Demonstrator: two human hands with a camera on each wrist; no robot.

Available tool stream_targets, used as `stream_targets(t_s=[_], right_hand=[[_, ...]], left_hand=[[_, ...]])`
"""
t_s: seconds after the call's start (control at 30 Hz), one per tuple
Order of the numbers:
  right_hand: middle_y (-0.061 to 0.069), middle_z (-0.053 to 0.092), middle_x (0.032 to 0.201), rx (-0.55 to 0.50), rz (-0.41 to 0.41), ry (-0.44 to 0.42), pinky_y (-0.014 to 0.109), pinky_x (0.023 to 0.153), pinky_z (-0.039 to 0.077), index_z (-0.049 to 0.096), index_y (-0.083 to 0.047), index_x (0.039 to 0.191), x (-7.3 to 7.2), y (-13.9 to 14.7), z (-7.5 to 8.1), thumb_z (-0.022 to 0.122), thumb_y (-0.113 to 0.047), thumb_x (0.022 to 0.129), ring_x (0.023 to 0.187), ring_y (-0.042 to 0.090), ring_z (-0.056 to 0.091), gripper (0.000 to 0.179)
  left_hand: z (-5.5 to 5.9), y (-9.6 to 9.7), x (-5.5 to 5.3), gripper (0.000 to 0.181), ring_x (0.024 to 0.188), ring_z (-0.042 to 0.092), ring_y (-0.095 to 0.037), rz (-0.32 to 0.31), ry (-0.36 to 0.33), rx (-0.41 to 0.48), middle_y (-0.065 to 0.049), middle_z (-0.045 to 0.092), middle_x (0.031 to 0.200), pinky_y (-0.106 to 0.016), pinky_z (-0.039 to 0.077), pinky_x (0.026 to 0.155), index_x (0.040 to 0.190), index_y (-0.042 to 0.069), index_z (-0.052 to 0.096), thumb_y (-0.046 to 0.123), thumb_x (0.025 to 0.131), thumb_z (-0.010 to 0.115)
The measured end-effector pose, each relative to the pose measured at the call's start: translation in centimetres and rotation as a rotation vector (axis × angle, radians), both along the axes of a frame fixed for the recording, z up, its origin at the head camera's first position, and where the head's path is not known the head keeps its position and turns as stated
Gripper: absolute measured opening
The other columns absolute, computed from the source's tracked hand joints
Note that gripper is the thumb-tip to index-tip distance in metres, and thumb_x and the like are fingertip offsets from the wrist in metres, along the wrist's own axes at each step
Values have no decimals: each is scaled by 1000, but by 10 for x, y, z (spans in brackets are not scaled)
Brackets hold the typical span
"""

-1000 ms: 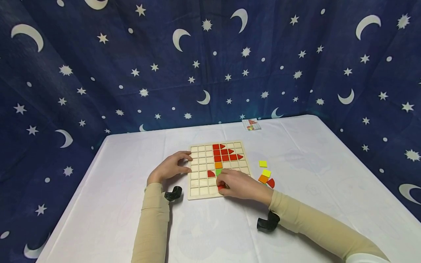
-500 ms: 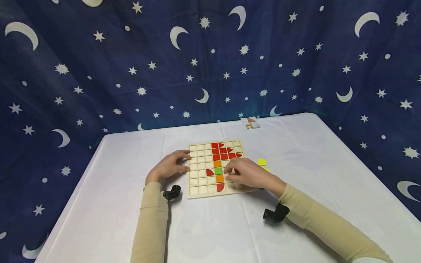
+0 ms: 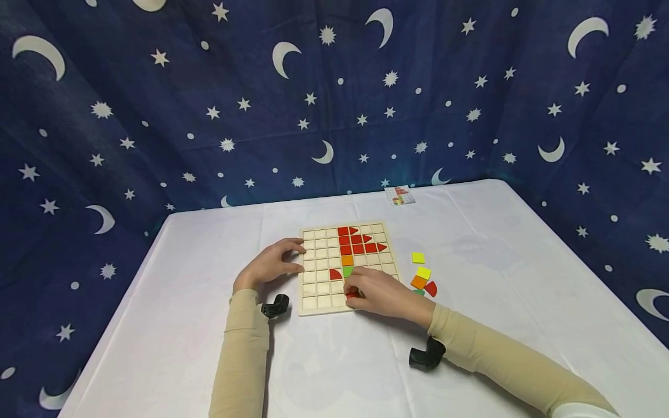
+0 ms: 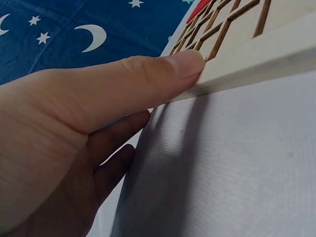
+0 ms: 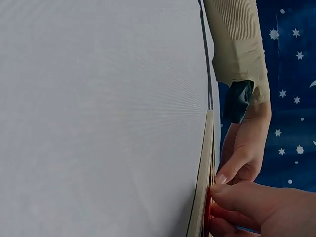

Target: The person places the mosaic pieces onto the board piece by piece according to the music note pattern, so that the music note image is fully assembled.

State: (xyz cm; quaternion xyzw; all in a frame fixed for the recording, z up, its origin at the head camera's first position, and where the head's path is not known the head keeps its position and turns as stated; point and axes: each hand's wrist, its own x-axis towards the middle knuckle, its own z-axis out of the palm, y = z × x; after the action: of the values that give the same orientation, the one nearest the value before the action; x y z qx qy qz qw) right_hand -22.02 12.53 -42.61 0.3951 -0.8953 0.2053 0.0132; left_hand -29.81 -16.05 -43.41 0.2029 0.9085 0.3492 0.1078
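On white cloth (image 3: 334,371), my spread left hand (image 3: 268,264) is touching the board (image 3: 310,289)'s left edge, my right hand (image 3: 384,293) pinching a red piece (image 3: 351,296) by its near edge.

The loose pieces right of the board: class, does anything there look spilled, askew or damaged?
I see no damage. The loose orange square and loose red wedge lie askew, at different angles, unlike the red squares lined up on the wooden board.
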Motion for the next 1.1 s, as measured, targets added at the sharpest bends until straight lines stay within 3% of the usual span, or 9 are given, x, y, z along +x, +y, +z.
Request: stream_targets(t_s=[0.2,0.3,0.43,0.53,0.7,0.83,1.1], right_hand=[[-6,57,86,3,12,-20,19,66,45,70,-15,91,-2,3,2,71,-19,87,76,6,48,6],[-6,61,88,-53,-19,-70,22,68,46,72,-13,95,-9,11,13,72,-21,88,75,8,51,11],[-1,66,93,-189,-149,-93,29,72,50,73,-8,102,-27,44,41,71,-20,90,79,13,56,17],[5,67,99,-255,-306,-78,34,73,51,72,-6,108,-43,79,61,69,-20,92,84,19,59,22],[12,65,110,-239,-485,-122,39,78,49,68,-4,116,-58,124,74,63,-29,96,94,27,57,33],[11,66,112,-168,-476,-187,39,81,48,67,-4,120,-66,141,68,63,-28,96,98,28,55,35],[5,68,103,9,-328,-321,34,76,50,68,-2,115,-77,145,39,70,-20,91,87,20,58,30]], left_hand=[[1,1,1,44,143,32,-27,4,-4,1,-7,43,150,-44,26,117,123,9,64,22,83,79],[1,2,1,44,143,32,-27,7,-6,-3,-7,43,150,-43,26,117,123,9,64,22,83,79],[1,2,1,44,143,32,-27,9,-6,-4,-7,43,150,-43,26,117,123,9,64,21,83,79],[2,2,1,44,143,32,-27,11,-8,-5,-7,43,150,-44,26,117,123,9,64,21,83,79],[1,2,2,45,143,31,-28,14,-9,-15,-7,43,150,-44,26,117,123,10,64,22,83,80],[1,0,2,46,143,31,-28,13,-3,-23,-7,43,150,-44,25,117,123,9,64,24,83,80],[1,0,2,46,142,32,-29,3,3,-5,-8,43,150,-45,26,117,123,9,64,23,82,80]])
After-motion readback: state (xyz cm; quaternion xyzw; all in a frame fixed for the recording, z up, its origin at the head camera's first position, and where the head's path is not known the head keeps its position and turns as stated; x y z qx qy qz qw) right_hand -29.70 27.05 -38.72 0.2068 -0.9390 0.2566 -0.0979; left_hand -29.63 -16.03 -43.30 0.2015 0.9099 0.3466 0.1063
